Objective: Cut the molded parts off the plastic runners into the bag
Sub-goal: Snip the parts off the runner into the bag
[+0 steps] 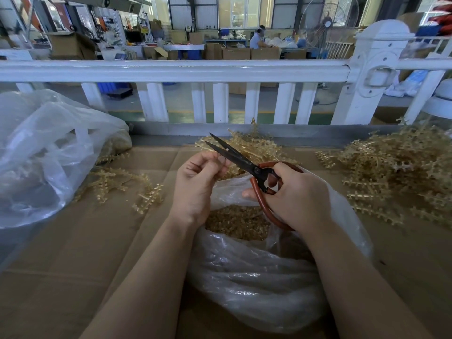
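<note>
Lying far left: big clear sack (36, 152), loose runners (127, 184) on cardboard (73, 253). Left hand (195, 182) curled, pinching smth small, can't tell what. Bag (256, 277) w/ cut parts (237, 223) below. Right hand (296, 196) gripping scissors (244, 162), blades apart. Runner heap (396, 172) far right.

Factory floor — cartons (236, 54), pedestal fan (329, 23)

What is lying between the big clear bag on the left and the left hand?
In the head view, loose runners lie on the cardboard between the big bag and the left hand.
</note>
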`<state>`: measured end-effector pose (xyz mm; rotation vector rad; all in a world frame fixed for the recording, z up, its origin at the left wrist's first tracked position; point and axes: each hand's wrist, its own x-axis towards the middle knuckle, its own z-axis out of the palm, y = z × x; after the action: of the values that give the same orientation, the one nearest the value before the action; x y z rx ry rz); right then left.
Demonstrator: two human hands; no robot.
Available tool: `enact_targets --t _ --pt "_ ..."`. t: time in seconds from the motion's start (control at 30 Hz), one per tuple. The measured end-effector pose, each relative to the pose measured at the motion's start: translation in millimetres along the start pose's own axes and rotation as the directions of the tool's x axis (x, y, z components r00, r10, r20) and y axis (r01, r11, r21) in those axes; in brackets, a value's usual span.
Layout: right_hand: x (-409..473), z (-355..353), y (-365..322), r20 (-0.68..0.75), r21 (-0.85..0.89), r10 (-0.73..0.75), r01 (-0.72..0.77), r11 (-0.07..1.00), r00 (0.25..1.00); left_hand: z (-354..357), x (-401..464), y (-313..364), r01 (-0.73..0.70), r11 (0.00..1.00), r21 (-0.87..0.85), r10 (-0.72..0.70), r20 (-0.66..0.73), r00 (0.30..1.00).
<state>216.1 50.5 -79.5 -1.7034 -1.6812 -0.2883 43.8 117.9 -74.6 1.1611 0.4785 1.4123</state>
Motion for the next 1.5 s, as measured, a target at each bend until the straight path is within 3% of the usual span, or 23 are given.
enact_targets --t 0.27,0.43,0.7,1.5 --pt "0.0 1.6 -0.9 -0.045 -0.048 -0.012 0.01 0.999 0.999 -2.7 -0.9 2.0 0.026 0.999 -0.039 -0.025 0.046 0.999" --pt "-0.2 1.8 -1.8 -0.054 -0.028 -0.026 0.025 0.999 0.998 -3.0 -1.8 7.7 0.129 0.981 -0.142 -0.132 -0.012 0.991" --pt "-0.4 0.6 -0.8 -0.035 -0.027 -0.015 0.014 1.0 0.999 -5.6 -2.0 11.6 0.191 0.971 -0.142 -0.195 -0.014 0.981" --pt "0.1 6.1 3.7 -0.008 -0.011 0.003 -0.003 1.0 1.0 -4.8 -1.8 8.2 0.113 0.982 -0.152 -0.124 -0.064 0.99"
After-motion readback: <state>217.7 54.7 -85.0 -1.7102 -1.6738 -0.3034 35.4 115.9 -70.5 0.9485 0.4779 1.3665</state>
